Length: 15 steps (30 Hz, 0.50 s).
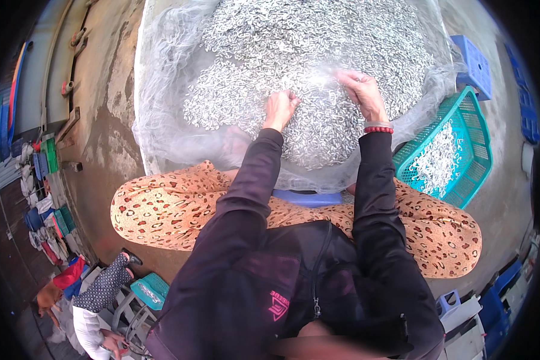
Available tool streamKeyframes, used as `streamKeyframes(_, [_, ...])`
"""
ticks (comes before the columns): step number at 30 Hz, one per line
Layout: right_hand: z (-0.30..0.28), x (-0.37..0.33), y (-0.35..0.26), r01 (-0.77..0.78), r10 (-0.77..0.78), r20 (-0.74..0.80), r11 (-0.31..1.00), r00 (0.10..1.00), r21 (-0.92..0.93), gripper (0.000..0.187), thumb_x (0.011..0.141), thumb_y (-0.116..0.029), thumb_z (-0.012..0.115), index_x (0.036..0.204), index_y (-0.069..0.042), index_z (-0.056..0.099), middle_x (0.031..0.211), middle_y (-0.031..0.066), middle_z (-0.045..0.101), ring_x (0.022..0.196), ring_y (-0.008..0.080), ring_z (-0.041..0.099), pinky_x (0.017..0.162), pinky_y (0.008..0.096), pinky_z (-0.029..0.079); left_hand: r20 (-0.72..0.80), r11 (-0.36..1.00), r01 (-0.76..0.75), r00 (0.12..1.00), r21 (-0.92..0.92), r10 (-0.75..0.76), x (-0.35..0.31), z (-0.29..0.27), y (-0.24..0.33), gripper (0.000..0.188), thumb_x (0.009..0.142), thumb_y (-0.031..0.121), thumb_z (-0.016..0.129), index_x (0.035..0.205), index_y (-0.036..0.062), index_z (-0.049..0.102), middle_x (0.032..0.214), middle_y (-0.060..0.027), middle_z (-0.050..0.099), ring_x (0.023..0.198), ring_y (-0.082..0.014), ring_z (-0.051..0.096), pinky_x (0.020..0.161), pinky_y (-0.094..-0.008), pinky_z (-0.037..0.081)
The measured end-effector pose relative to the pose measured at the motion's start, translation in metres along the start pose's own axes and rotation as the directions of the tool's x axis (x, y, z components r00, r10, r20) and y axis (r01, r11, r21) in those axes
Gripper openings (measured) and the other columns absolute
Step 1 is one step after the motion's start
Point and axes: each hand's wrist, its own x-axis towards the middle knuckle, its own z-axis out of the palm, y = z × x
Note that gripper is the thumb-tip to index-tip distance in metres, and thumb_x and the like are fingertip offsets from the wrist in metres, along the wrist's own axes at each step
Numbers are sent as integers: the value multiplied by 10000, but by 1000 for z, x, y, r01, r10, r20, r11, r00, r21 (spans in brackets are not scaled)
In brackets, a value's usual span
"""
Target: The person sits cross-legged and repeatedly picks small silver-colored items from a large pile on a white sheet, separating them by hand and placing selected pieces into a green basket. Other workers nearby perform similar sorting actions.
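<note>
While both hands rest on the big heap of tiny silver dried fish, the heap spreads out in front of them, away from the person's body. It lies on a thin, see-through white net sheet and fills almost all the space beyond the fingers, running wide from side to side.

The left hand sits near the middle of the heap. Its fingers are curled in tight, like a small fist, pressing down into the fish. I cannot tell if any fish are pinched inside it.

The right hand is a little farther forward and off to the right. Its fingers are bent and close together, touching the fish and maybe a fold of the net. I cannot tell for sure what it holds. A red bead bracelet and a pale band sit on that wrist.

The two hands are near each other, with only a strip of fish between them.

A teal plastic basket with a grid of holes sits to the right of the right hand, a bit closer to the body. It has a small pile of the same silver fish inside. The right hand is much nearer to that basket than the left hand is. A blue plastic stool stands just past the basket, farther from the body.
</note>
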Motion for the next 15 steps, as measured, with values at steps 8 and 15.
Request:
streamKeyframes(8, [-15, -26, -32, 234, -201, -120, 873, 972, 428, 230, 764, -32, 584, 989, 13, 609, 873, 93, 625, 645, 113, 553, 535, 210, 419, -53, 891, -245, 968, -382, 244, 27, -48, 17, 284, 854, 251, 648, 993, 4, 666, 793, -17, 652, 650, -76, 551, 618, -247, 445])
streamKeyframes(15, [-36, -18, 42, 52, -48, 93, 998, 994, -42, 221, 780, -209, 607, 953, -75, 644, 749, 3, 622, 597, 82, 521, 494, 241, 392, 214, -183, 262, 945, -947, 247, 16, -56, 23, 189, 720, 58, 462, 893, 37, 537, 835, -85, 539, 529, -135, 423, 402, -187, 305])
